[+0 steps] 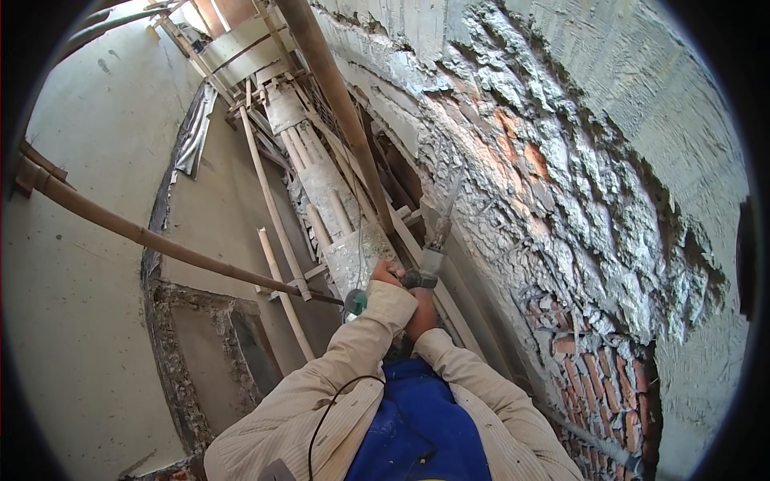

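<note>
A power chisel hammer (431,262) with a grey metal front end is held out before my body. Its long bit (451,200) points up and away, beside the rough broken wall (521,184). My left hand (387,273) is closed round the dark side handle (411,279) just left of the tool's front. Further back, my right hand (422,315) wraps the tool's rear part, largely hidden by my left sleeve. Left of that sleeve shows a small green-and-dark object (355,302); its kind is unclear.
Scaffold boards (325,188) and poles run away below me. One thick pole (337,104) slants close by; a brown pole (192,255) crosses from the left. Exposed bricks (605,385) show at lower right. A smooth plastered wall (88,321) stands left. A black cable (321,421) hangs over my chest.
</note>
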Available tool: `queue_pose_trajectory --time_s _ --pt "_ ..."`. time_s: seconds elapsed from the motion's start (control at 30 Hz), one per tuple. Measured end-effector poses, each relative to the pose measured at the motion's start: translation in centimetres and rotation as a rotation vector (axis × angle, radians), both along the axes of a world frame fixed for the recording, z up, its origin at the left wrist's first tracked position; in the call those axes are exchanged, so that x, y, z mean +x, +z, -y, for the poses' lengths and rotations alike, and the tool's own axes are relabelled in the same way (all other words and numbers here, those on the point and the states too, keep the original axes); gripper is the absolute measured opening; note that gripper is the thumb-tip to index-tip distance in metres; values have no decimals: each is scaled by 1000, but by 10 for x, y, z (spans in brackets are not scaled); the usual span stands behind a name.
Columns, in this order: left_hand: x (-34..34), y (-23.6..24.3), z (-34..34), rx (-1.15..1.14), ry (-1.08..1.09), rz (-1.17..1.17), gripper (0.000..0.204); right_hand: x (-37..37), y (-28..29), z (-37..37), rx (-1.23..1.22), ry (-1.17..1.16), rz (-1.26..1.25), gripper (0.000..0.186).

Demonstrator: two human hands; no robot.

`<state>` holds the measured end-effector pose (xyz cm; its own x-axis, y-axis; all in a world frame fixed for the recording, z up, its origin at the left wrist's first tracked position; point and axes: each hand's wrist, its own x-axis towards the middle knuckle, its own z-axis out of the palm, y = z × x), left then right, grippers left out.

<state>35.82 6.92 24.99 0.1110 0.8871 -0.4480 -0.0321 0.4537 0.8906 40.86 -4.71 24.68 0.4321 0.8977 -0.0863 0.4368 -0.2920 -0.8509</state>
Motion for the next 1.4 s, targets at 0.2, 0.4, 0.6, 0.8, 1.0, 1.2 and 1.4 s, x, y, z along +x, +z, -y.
queue_pose_trajectory --time_s 0.2,0.4,0.6,0.8,1.0,1.2,1.4 --pt "-18 -37 -3 268 -71 -59 17 -6 -3 -18 238 -168 364 62" --pt "-18 48 6 422 -23 -280 21 0 9 -64 402 -148 506 38" --pt "-9 90 2 -79 235 331 24 22 18 -85 583 69 272 22" --pt "-21 68 -6 -65 159 278 16 22 34 -79 608 92 391 17" --pt "-26 74 14 301 -105 2 49 27 47 -73 576 140 445 13" --pt "-21 91 12 88 47 375 26 33 60 -72 486 195 439 11" --pt "-12 92 7 -313 396 765 20 29 62 -64 470 216 465 13"
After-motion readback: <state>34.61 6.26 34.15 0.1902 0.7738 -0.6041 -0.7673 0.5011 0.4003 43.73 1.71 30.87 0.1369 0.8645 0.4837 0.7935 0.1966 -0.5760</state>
